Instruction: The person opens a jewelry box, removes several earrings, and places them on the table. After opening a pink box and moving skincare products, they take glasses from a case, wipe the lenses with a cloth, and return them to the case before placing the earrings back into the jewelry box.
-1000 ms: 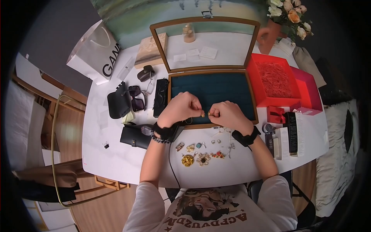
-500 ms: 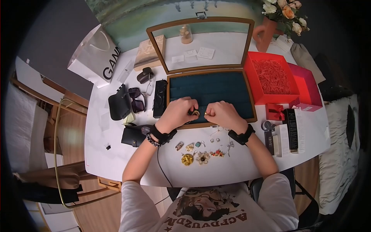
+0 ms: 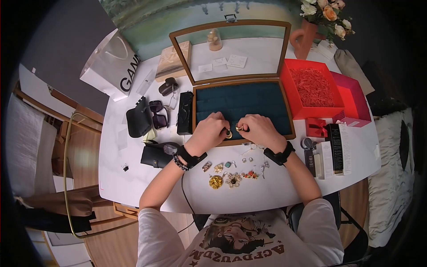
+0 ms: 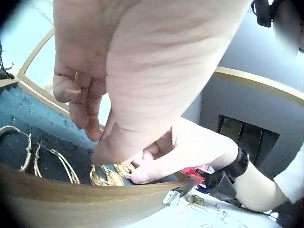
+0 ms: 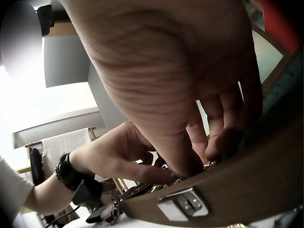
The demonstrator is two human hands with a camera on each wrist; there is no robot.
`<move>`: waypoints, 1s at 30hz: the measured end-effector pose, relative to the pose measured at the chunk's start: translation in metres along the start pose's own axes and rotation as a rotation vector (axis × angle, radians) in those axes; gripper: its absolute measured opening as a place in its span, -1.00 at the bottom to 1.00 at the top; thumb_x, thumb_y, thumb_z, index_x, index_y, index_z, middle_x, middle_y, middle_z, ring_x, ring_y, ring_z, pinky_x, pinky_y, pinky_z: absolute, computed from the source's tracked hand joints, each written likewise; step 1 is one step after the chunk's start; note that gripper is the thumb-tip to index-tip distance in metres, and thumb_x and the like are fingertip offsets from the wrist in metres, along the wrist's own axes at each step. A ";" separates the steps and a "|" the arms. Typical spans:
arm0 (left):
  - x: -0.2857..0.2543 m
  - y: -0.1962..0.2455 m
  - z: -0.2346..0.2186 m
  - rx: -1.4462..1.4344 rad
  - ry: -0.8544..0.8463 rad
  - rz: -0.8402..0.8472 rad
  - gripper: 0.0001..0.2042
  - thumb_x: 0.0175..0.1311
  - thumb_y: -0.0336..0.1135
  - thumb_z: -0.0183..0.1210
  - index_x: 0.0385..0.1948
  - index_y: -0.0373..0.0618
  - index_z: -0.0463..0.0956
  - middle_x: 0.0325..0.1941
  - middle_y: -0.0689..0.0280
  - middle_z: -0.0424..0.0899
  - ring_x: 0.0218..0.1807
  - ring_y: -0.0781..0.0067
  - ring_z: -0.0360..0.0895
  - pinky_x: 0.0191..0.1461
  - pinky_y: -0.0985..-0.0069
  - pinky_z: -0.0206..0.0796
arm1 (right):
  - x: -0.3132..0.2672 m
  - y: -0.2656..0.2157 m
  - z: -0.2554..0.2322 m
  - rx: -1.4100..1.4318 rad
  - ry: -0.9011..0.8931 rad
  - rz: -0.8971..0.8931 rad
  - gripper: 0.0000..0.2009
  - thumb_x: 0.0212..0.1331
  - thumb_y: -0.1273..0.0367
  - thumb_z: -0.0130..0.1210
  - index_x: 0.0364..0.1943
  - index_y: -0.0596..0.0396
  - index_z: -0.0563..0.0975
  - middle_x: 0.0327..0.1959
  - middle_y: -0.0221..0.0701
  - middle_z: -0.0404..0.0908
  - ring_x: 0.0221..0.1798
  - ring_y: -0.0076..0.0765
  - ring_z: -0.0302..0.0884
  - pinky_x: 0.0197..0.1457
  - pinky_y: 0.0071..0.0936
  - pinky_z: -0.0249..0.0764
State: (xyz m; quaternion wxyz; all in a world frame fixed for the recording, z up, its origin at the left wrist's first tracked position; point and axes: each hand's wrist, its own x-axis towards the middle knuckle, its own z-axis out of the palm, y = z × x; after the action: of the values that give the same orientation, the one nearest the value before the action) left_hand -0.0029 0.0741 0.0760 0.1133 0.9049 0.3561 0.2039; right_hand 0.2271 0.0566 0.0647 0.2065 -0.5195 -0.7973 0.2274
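Over the front of the open wooden jewelry box point(image 3: 291, 113), my left hand point(image 3: 205, 135) pinches a gold hoop earring point(image 3: 229, 133) between thumb and fingers. Close to its right, my right hand point(image 3: 263, 131) pinches a second gold earring point(image 3: 239, 128). Both earrings hang low, near the dark teal lining point(image 3: 240, 100). In the left wrist view, several strands of gold show in the left earring point(image 4: 105, 176), and more thin hoop earrings point(image 4: 59, 164) stand in the lining to its left. My right fingers mostly hide their earring in the right wrist view.
Brooches point(image 3: 233, 180) and small earrings lie on the white table in front of the box. Sunglasses point(image 3: 159, 114), their cases and a black box point(image 3: 184, 113) stand left. At right are a red box point(image 3: 316, 89) with shredded paper and several cosmetic boxes point(image 3: 336, 149).
The hands have parted slightly, and both gold earrings show more plainly between the fingers. The head view has shifted a little. Things on the table have stayed where they were.
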 end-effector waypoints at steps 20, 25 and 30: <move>0.001 0.001 0.005 -0.313 -0.102 -0.296 -0.71 0.15 -0.39 0.45 -0.11 -0.25 0.68 -0.32 0.23 0.83 -0.32 0.30 0.77 -0.19 0.42 0.56 | 0.001 -0.002 0.007 0.082 -0.009 -0.032 -0.89 0.11 0.36 0.30 -0.33 0.07 0.74 -0.35 -0.30 0.75 -0.26 -0.07 0.74 -0.17 -0.18 0.63; 0.002 0.003 0.008 -0.329 -0.073 -0.281 -0.74 0.16 -0.40 0.45 -0.13 -0.21 0.69 -0.31 0.22 0.83 -0.31 0.30 0.77 -0.19 0.42 0.56 | 0.003 0.000 0.009 0.090 -0.011 -0.038 -0.88 0.11 0.36 0.30 -0.34 0.08 0.75 -0.39 -0.30 0.74 -0.28 -0.09 0.74 -0.18 -0.19 0.63; 0.000 0.009 0.004 -0.284 -0.048 -0.222 -0.76 0.15 -0.39 0.45 -0.15 -0.17 0.70 -0.30 0.23 0.81 -0.36 0.31 0.73 -0.22 0.43 0.54 | 0.002 -0.002 0.009 0.084 0.018 -0.054 -0.88 0.13 0.35 0.31 -0.33 0.08 0.74 -0.39 -0.31 0.75 -0.30 -0.09 0.73 -0.20 -0.20 0.62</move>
State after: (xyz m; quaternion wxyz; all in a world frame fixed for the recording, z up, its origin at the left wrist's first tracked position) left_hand 0.0044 0.0676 0.0762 0.2703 0.8395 0.4185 0.2170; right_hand 0.2201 0.0563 0.0590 0.2415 -0.4906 -0.7990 0.2500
